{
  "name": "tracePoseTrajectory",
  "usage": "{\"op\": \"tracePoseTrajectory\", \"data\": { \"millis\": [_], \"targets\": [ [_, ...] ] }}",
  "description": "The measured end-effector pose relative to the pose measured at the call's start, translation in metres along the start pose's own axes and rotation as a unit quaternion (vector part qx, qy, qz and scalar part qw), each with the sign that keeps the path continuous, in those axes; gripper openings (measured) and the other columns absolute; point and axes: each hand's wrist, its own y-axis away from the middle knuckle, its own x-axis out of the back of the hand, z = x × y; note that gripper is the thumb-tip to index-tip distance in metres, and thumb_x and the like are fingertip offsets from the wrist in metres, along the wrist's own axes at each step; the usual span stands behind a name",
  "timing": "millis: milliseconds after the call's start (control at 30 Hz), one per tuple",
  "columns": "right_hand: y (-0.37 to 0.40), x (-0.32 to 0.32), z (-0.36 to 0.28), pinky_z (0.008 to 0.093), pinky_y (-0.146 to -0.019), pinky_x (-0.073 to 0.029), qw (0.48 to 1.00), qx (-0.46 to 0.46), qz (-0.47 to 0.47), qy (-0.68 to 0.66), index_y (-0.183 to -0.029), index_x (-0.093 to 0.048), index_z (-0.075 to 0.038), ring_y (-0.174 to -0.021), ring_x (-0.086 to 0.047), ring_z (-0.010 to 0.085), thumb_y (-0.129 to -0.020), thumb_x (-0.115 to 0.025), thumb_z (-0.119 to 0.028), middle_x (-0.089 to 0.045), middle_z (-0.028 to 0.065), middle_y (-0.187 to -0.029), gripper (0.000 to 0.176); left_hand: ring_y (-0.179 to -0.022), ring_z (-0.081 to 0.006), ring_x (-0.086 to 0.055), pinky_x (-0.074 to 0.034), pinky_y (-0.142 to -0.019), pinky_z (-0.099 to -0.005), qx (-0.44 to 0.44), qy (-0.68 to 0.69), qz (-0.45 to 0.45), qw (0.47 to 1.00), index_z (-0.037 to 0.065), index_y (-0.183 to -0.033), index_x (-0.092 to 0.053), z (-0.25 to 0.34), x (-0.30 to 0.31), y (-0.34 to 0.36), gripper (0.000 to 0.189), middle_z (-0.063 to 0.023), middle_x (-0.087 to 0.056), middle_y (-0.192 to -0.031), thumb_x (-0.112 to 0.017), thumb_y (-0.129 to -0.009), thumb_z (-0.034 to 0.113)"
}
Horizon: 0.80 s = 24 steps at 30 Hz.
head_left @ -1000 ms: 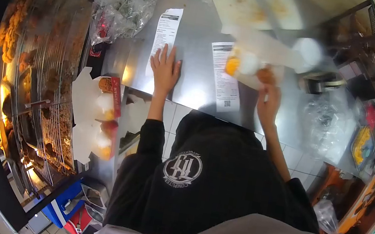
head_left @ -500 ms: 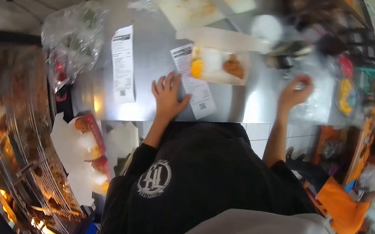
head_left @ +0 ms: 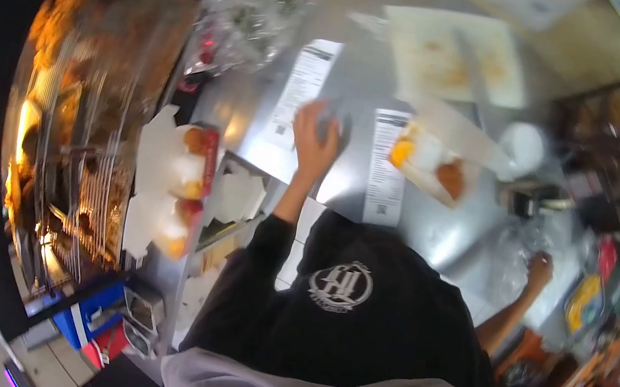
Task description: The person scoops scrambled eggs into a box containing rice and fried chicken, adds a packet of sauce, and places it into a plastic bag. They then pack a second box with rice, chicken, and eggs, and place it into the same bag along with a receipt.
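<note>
My left hand (head_left: 313,143) is raised over the metal table, thumb apart from the fingers, beside the left printed receipt (head_left: 306,82). It appears to hold nothing. A second receipt (head_left: 388,165) lies to its right, partly under an opened food box (head_left: 453,197) with rice (head_left: 427,157), a yellow food portion (head_left: 401,151) and a brown fried piece (head_left: 450,178). Over at the right, my right hand (head_left: 539,271) rests at a pile of clear plastic bags (head_left: 511,264). Its fingers are curled together; what is between them, if anything, is too small to make out.
A cutting board (head_left: 423,57) with a knife (head_left: 473,77) lies at the back, near a white round container (head_left: 523,147). A lit food warmer (head_left: 85,115) stands left, beside opened filled boxes (head_left: 154,192). A stuffed plastic bag (head_left: 249,19) sits at the table's back left.
The view has turned leftward. My left hand has gone from the receipt by the food box to the left receipt. My right hand has moved nearer the plastic bags.
</note>
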Motion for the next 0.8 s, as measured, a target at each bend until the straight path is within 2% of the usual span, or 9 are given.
{"op": "tracePoseTrajectory", "data": {
  "millis": [100,200,300,367,433,500,567,700,800],
  "targets": [
    [0.001,0.019,-0.044,0.0320,-0.056,-0.045,0.998,0.045,0.047,-0.012,-0.091,-0.059,-0.007,-0.056,-0.058,0.0216,-0.078,-0.055,-0.027,-0.061,0.0118,-0.064,0.025,-0.088,-0.0364,-0.045,-0.034,-0.079,-0.0409,-0.007,-0.114,0.156,0.981,0.000,-0.103,-0.050,-0.038,0.033,-0.088,0.033,-0.0181,-0.051,-0.092,-0.056,-0.073,0.014],
    [0.008,0.037,-0.086,0.0302,-0.055,-0.044,0.987,0.090,0.128,-0.021,-0.094,-0.058,-0.007,-0.057,-0.058,0.0197,-0.080,-0.054,-0.026,-0.061,0.0114,-0.066,0.024,-0.093,-0.0347,-0.046,-0.035,-0.082,-0.0394,0.009,-0.128,0.162,0.978,0.000,-0.104,-0.052,-0.084,0.054,-0.165,0.035,-0.0179,-0.052,-0.097,-0.057,-0.074,0.019],
    [0.036,0.050,-0.129,0.0274,-0.054,-0.044,0.984,0.101,0.121,-0.084,-0.096,-0.057,-0.007,-0.056,-0.056,0.0151,-0.082,-0.054,-0.025,-0.060,0.0097,-0.065,0.023,-0.093,-0.0317,-0.050,-0.038,-0.082,-0.0382,-0.023,-0.450,0.160,0.878,0.001,-0.102,-0.054,-0.131,0.044,-0.205,0.033,-0.0160,-0.055,-0.100,-0.056,-0.077,0.022],
    [0.052,0.052,-0.138,0.0255,-0.051,-0.042,0.983,0.093,0.124,-0.093,-0.098,-0.056,-0.006,-0.053,-0.052,0.0110,-0.082,-0.054,-0.021,-0.056,0.0063,-0.061,0.022,-0.081,-0.0261,-0.055,-0.043,-0.071,-0.0357,0.091,-0.261,-0.032,0.960,0.002,-0.096,-0.057,-0.199,0.025,-0.220,0.029,-0.0140,-0.058,-0.090,-0.056,-0.078,0.024],
    [0.067,0.053,-0.138,0.0249,-0.051,-0.041,0.982,0.079,0.117,-0.124,-0.098,-0.056,-0.006,-0.052,-0.052,0.0108,-0.082,-0.054,-0.021,-0.056,0.0062,-0.061,0.022,-0.061,-0.0182,-0.055,-0.044,-0.054,-0.0310,0.212,-0.032,-0.048,0.975,0.003,-0.088,-0.060,-0.266,-0.004,-0.249,0.023,-0.0083,-0.059,-0.072,-0.058,-0.078,0.023],
    [0.079,0.055,-0.139,0.0246,-0.051,-0.041,0.982,0.036,0.129,-0.132,-0.099,-0.056,-0.006,-0.052,-0.052,0.0106,-0.082,-0.053,-0.020,-0.056,0.0063,-0.061,0.022,-0.052,-0.0088,-0.045,-0.033,-0.042,-0.0245,0.230,0.222,0.047,0.946,0.005,-0.076,-0.059,-0.166,0.017,-0.288,0.014,0.0007,-0.049,-0.059,-0.056,-0.079,0.018],
    [0.096,0.061,-0.137,0.0242,-0.051,-0.041,0.983,-0.012,0.127,-0.131,-0.099,-0.056,-0.006,-0.053,-0.051,0.0104,-0.083,-0.053,-0.019,-0.056,0.0063,-0.061,0.022,-0.049,-0.0054,-0.036,-0.025,-0.042,-0.0229,0.194,0.346,0.058,0.916,0.007,-0.069,-0.055,-0.096,0.020,-0.326,0.015,0.0049,-0.041,-0.056,-0.054,-0.081,0.015],
    [0.107,0.076,-0.138,0.0232,-0.051,-0.041,0.970,-0.058,0.140,-0.189,-0.100,-0.055,-0.005,-0.053,-0.052,0.0095,-0.083,-0.053,-0.018,-0.056,0.0068,-0.063,0.022,-0.056,-0.0067,-0.037,-0.033,-0.050,-0.0231,0.091,0.393,0.033,0.915,0.006,-0.077,-0.054,0.060,0.021,-0.381,0.013,0.0031,-0.047,-0.068,-0.052,-0.083,0.018],
    [0.108,0.081,-0.144,0.0217,-0.052,-0.040,0.958,-0.039,0.148,-0.243,-0.101,-0.054,-0.004,-0.055,-0.051,0.0090,-0.083,-0.053,-0.018,-0.056,0.0060,-0.063,0.022,-0.058,-0.0073,-0.043,-0.037,-0.055,-0.0211,0.058,0.418,-0.091,0.902,0.003,-0.083,-0.055,0.154,0.004,-0.394,0.013,0.0014,-0.051,-0.074,-0.051,-0.084,0.015]
  ]
}}
